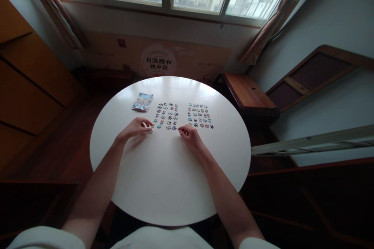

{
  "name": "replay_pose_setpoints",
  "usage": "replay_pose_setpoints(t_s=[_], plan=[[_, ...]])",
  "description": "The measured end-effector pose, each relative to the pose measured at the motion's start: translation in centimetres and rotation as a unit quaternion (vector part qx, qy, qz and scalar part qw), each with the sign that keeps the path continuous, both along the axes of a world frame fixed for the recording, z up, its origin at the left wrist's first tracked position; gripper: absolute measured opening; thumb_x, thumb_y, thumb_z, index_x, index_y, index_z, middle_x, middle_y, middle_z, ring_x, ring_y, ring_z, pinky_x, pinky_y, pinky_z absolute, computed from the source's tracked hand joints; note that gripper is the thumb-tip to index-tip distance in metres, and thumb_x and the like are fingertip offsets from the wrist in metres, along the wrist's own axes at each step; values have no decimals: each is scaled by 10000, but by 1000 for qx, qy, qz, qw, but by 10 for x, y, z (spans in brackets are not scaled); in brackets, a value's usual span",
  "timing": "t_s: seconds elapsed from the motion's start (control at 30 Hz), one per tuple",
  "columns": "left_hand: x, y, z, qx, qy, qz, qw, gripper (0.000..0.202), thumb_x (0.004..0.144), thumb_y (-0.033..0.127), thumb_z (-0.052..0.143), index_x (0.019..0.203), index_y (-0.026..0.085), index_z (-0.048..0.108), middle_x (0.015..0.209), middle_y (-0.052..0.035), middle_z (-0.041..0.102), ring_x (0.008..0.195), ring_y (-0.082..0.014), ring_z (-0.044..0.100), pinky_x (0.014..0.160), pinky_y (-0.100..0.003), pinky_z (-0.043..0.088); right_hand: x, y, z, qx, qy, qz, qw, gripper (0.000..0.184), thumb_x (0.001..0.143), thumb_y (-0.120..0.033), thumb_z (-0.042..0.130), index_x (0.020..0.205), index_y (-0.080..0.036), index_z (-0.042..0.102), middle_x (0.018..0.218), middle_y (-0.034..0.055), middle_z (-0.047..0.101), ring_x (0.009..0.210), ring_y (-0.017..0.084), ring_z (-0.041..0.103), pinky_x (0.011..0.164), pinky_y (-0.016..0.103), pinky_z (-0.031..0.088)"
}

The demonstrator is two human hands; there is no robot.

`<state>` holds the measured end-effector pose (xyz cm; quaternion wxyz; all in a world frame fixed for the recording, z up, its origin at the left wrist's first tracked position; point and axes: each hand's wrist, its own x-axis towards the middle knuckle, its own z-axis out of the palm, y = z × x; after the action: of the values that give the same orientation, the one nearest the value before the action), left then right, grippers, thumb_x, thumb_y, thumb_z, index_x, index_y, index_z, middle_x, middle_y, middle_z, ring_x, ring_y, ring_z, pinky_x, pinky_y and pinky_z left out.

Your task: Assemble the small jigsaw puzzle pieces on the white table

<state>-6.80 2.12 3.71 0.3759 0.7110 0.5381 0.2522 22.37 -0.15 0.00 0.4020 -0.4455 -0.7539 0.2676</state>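
Small jigsaw puzzle pieces lie in rows in two blocks on the white table, a left block (pixel 170 113) and a right block (pixel 200 114). At the lower left corner of the left block, my left hand (pixel 137 127) is closed in a pinch on a puzzle piece (pixel 150 131) that is partly covered by the fingertips. My right hand (pixel 189 134) rests below the gap between the blocks, fingers bent together, its tips close to a blue piece (pixel 174 128) in the bottom row. Whatever its fingertips hold, if anything, is too small to make out.
A colourful printed packet (pixel 142 102) lies on the round white table (pixel 163 179), left of the pieces. Behind the table are a printed cardboard panel (pixel 187 56) and a window. A wooden stool or bench (pixel 248 91) is at the right, orange cabinets (pixel 32 70) at the left.
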Motion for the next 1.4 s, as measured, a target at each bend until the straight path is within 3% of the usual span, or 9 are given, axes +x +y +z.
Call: replay_pose_setpoints(t_s=[0.17,0.37,0.7,0.93,1.17,1.4], plan=[[-2,-2,3,12,10,26,1000,302,687,412,700,787,126,707,692,-44,661,583,-116,555,497,-196,413,1,0,-1,5,3,-2,1000,142,849,-172,554,850,-168,696,736,24,618,618,109,534,616,235,441],[-1,-4,4,-27,53,27,998,277,674,402,685,754,139,717,610,-28,643,559,-128,546,499,-211,389,4,2,1,14,-2,-25,1000,143,844,-160,551,838,-166,694,740,26,628,621,110,537,632,241,439],[-4,0,-8,-32,93,33,995,291,626,444,701,717,171,740,662,-39,687,609,-157,575,542,-235,367,3,1,1,12,-3,-18,1000,143,841,-153,556,836,-167,698,737,28,630,622,113,535,630,243,441],[-3,-3,-4,-45,116,28,992,347,670,492,656,647,149,705,589,-36,648,560,-139,538,501,-224,316,3,2,0,14,-2,-17,1000,141,843,-160,556,824,-168,696,724,25,628,620,114,536,632,244,442],[-1,-4,-1,-2,67,-37,997,271,696,364,643,837,150,733,627,-7,590,577,-115,518,526,-203,373,3,1,1,15,-3,-21,1000,137,843,-155,560,824,-163,696,737,26,633,620,108,532,632,236,437],[0,-4,0,2,79,-55,995,240,680,335,640,812,160,740,702,-25,630,628,-127,549,562,-206,415,4,1,1,11,-5,-19,1000,138,847,-161,557,830,-166,694,742,26,633,618,107,537,623,235,440]])
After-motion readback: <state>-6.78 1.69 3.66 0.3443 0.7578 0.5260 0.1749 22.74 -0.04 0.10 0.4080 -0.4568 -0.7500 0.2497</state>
